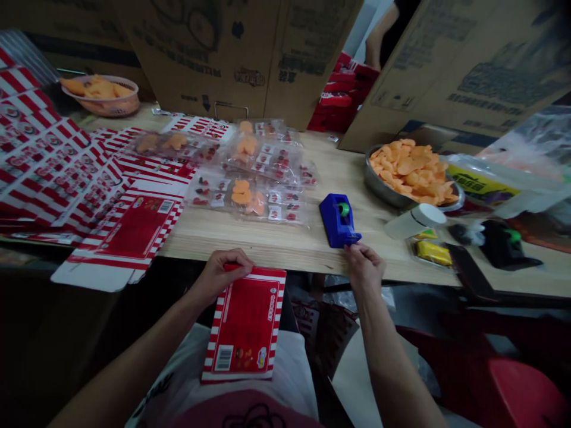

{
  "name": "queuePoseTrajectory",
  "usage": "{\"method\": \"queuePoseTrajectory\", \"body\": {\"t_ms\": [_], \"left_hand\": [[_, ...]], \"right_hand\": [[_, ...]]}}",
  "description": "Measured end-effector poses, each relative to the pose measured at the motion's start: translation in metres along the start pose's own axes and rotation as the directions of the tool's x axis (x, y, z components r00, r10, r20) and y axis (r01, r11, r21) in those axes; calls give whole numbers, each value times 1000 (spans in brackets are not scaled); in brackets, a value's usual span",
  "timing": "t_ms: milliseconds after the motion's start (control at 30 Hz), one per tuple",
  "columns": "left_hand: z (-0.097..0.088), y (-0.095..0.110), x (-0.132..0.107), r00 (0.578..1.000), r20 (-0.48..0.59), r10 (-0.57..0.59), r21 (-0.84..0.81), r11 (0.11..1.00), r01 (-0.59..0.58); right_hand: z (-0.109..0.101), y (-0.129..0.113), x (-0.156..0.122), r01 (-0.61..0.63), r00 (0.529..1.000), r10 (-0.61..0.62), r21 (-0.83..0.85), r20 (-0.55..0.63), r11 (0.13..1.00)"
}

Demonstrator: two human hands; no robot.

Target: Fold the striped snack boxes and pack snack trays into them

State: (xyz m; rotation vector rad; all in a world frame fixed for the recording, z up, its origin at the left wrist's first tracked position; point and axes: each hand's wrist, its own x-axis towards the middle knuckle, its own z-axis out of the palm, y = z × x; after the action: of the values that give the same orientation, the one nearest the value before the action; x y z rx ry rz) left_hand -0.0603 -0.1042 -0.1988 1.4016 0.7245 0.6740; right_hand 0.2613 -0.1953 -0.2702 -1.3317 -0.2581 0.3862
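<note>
My left hand [229,270] grips the top edge of a flat red-and-white striped cardboard box [247,324], held upright over my lap. Its red printed panel and a barcode face me. At the table's front edge, my right hand [366,266] pinches at the cutting end of a blue tape dispenser [338,223]. A green core shows in the dispenser. The clear tape between my right fingertips is hardly visible. Several clear packets [263,199] with orange pieces and small printed items lie beyond the box, left of the dispenser.
Stacked striped box blanks [120,229] cover the table's left side. A metal bowl [372,178] of orange pieces, a white bottle [413,223] and a black tape dispenser [502,246] stand right. A pink basket [120,106] sits back left. Large cartons [250,59] wall the back; another person's arm [379,38] shows between them.
</note>
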Motion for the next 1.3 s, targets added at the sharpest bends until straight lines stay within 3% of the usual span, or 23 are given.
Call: {"method": "queuePoseTrajectory", "body": {"t_ms": [100,200,267,300,333,367,400,433,467,500,533,600,667,700,800,867,900,967,1033,1100,1200,1300], "left_hand": [[-1,-2,-2,999,36,41,3,999,-41],[-1,-6,-4,999,2,39,15,999,-39],[0,-8,-5,998,-57,9,1,1000,-9],[2,-9,-4,997,-80,-7,-10,1000,6],[3,-9,-4,996,-92,-16,-18,1000,14],[4,-10,-3,995,-94,-16,-22,1000,14],[5,-10,-2,996,-86,-10,-20,1000,8],[7,-10,-1,997,-76,-1,-15,1000,-1],[7,-10,-1,998,-66,11,-8,1000,-11],[8,-10,0,998,-58,22,-4,1000,-22],[9,-10,0,998,-51,31,1,1000,-31],[9,-9,0,998,-43,44,11,999,-44],[9,-8,0,998,-40,55,13,998,-54],[9,-7,-1,997,-42,57,13,998,-56],[9,-3,-2,997,-64,52,19,999,-51],[10,2,-4,996,-74,45,25,999,-43],[11,5,-5,996,-72,45,24,999,-44],[12,11,-8,997,-53,55,6,999,-54],[14,15,-12,996,-34,77,-15,997,-77],[15,17,-15,994,-22,104,-34,994,-105],[14,19,-20,991,4,135,-58,989,-135],[10,21,-23,988,-3,154,-60,986,-154]], "right_hand": [[-3,-2,-7,18,1000,-19,-14,-7,1000],[0,-17,-22,56,998,-55,-24,30,998],[14,-38,-34,88,963,-63,-84,263,993],[25,-51,-40,120,887,-46,-135,459,984],[39,-64,-45,174,739,-5,-184,674,967],[56,-77,-49,259,520,49,-212,852,942],[74,-89,-52,351,254,125,-212,959,912],[93,-99,-55,438,11,196,-180,981,881],[111,-105,-57,506,-181,252,-129,951,853],[128,-109,-60,561,-323,309,-82,894,824],[143,-110,-62,605,-419,361,-40,833,795],[164,-105,-69,668,-529,447,30,721,743],[175,-98,-76,722,-565,506,94,652,685],[177,-96,-80,756,-550,527,119,647,644],[180,-92,-85,859,-407,567,88,716,504],[181,-88,-83,873,-321,598,-16,735,488],[181,-85,-80,852,-310,620,-79,721,518],[179,-72,-76,734,-365,662,-235,655,637],[170,-54,-75,498,-481,668,-450,568,741],[156,-33,-79,205,-562,638,-659,527,724],[137,-14,-87,-96,-541,617,-771,572,630],[135,-24,-87,-130,-470,605,-729,642,672]]}}
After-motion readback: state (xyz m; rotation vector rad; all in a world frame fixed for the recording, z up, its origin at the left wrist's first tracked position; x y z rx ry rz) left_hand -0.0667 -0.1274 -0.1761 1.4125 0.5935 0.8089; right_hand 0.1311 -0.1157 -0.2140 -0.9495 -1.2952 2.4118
